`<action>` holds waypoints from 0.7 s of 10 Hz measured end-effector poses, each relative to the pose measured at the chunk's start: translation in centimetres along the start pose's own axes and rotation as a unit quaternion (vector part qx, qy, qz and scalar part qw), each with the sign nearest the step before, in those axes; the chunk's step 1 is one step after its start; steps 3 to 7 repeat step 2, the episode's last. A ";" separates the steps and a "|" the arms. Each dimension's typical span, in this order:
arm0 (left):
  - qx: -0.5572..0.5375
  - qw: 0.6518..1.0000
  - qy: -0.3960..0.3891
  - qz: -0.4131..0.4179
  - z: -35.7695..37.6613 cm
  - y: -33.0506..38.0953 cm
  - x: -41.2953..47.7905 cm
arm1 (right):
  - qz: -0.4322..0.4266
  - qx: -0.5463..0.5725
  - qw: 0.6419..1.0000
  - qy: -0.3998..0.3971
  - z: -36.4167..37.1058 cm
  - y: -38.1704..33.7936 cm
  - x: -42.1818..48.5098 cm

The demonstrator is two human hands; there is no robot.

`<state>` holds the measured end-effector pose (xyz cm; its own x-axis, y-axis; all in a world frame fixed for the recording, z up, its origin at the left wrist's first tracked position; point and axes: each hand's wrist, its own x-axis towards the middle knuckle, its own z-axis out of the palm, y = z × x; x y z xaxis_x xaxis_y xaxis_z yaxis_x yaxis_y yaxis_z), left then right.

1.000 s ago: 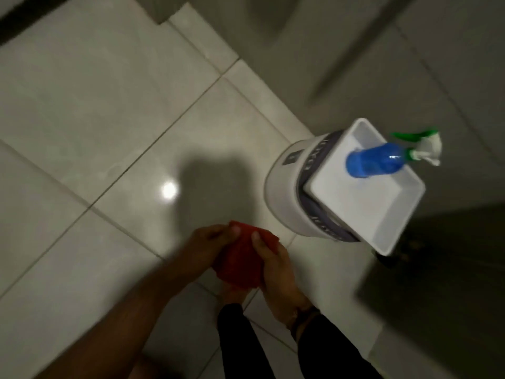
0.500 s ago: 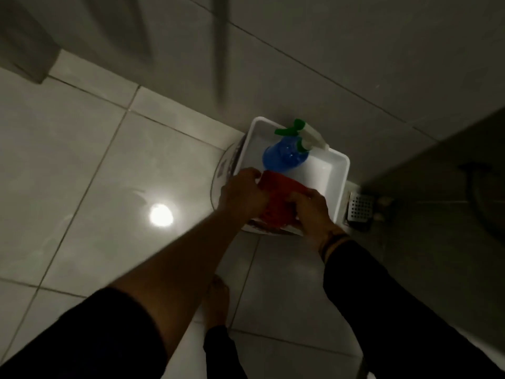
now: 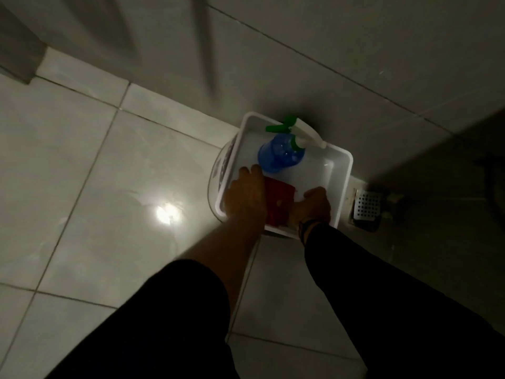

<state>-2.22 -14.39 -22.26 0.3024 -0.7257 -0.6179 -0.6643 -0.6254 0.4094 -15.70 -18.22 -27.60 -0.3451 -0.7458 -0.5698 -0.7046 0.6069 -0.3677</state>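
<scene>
A folded red cloth point(image 3: 278, 201) lies low inside a white rectangular tub point(image 3: 341, 187) that sits on top of a round white bucket point(image 3: 217, 173). My left hand point(image 3: 246, 195) holds the cloth's left side, its knuckles up. My right hand point(image 3: 311, 205) grips the cloth's right edge with curled fingers. A blue spray bottle point(image 3: 281, 154) with a green and white trigger stands at the tub's far end, just beyond my left hand.
The bucket stands on pale glossy floor tiles against a grey tiled wall. A square metal floor drain point(image 3: 367, 206) sits just right of the tub. A light glare point(image 3: 168, 213) shows on the floor to the left. The right side is in dark shadow.
Both hands carried the red cloth from in front of my body forward over the tub and lowered it inside. The view swung round and now faces the wall.
</scene>
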 end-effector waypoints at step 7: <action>-0.057 0.997 0.060 0.010 -3.5 -4.2 -8.9 | -0.028 0.102 0.992 0.072 -3.2 -1.8 -10.1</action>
